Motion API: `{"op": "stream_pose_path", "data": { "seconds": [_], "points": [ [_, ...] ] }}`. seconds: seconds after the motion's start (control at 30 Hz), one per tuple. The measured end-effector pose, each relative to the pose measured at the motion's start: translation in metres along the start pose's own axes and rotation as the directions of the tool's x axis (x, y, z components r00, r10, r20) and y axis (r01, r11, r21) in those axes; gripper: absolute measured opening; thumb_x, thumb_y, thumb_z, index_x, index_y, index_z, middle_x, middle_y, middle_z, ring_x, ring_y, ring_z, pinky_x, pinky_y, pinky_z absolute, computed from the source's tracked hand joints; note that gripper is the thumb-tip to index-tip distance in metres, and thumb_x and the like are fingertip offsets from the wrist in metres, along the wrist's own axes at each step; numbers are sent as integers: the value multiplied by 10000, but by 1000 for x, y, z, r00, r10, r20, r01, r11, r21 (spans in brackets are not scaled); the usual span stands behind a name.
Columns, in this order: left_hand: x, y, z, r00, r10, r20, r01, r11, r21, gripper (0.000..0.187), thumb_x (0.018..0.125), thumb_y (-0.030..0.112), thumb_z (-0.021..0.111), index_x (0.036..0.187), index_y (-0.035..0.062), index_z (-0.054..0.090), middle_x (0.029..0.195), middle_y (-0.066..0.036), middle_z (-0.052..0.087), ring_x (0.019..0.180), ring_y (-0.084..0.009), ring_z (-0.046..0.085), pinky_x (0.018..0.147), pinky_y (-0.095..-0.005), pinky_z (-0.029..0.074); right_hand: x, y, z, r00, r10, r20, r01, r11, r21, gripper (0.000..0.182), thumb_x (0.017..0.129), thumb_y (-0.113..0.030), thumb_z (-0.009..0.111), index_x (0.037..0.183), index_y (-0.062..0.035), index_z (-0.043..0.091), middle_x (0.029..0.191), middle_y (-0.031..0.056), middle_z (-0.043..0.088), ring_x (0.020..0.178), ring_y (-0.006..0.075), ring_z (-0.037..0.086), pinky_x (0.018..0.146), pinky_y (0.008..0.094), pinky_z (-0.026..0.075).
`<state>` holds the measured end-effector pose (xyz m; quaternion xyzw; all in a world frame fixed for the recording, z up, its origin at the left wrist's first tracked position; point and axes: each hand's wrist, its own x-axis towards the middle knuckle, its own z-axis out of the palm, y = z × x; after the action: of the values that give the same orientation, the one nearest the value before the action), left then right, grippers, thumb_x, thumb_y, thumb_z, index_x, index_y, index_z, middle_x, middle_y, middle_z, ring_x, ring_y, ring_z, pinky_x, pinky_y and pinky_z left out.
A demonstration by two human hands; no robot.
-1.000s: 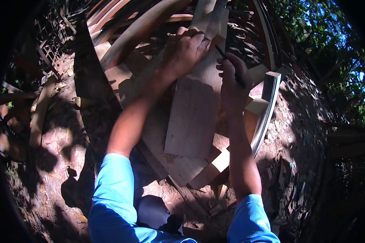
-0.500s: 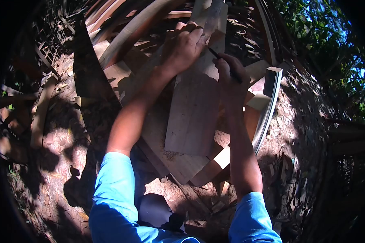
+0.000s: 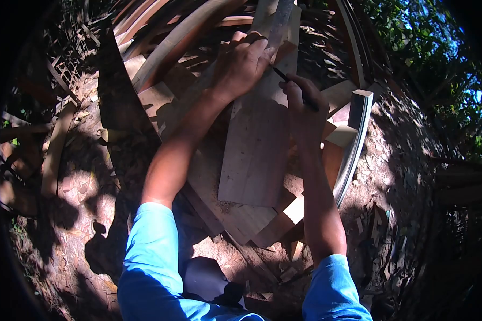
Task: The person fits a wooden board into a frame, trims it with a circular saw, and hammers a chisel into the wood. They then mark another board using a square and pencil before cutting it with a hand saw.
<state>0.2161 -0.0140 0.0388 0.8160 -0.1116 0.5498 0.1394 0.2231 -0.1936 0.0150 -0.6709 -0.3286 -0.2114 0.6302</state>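
Over board (image 3: 254, 155), pen (image 3: 281, 75) in right hand (image 3: 307, 97), now nearer left hand (image 3: 243, 67)

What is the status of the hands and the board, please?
Left hand at strip's near end, over board. Right hand gripping pen, tip close to left hand. Shadow on board's near part.

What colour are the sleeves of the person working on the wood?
The sleeves are bright blue, darker where shaded, and show best in the head camera's view.
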Motion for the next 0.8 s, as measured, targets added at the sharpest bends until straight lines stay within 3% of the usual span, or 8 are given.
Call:
{"op": "stream_pose_path", "data": {
  "seconds": [0.3,0.4,0.8],
  "points": [
    [0,0,3,997,55,-55,-54,998,9,221,955,212,575,973,-8,597,985,-178,610,956,-406,550,826,-491,453,1,-2,-1,1000,-9,-3,9,1000,20,178,912,-73,609,1035,11,707,870,69,724,800,93,649,752,250,497],
    [0,-5,8,994,72,-79,-64,992,106,206,927,284,607,904,80,627,963,-88,649,948,-303,607,761,-475,477,2,2,-2,1000,-13,1,13,1000,17,181,908,-72,609,1034,11,708,866,68,723,802,90,650,752,247,496],
    [0,-7,8,984,132,-118,-115,983,143,209,941,281,586,903,78,619,932,-105,652,897,-317,611,723,-461,494,2,4,0,1000,-30,9,30,1000,3,176,899,-91,620,1012,2,718,796,50,688,732,75,606,692,251,481]
  ]
}}
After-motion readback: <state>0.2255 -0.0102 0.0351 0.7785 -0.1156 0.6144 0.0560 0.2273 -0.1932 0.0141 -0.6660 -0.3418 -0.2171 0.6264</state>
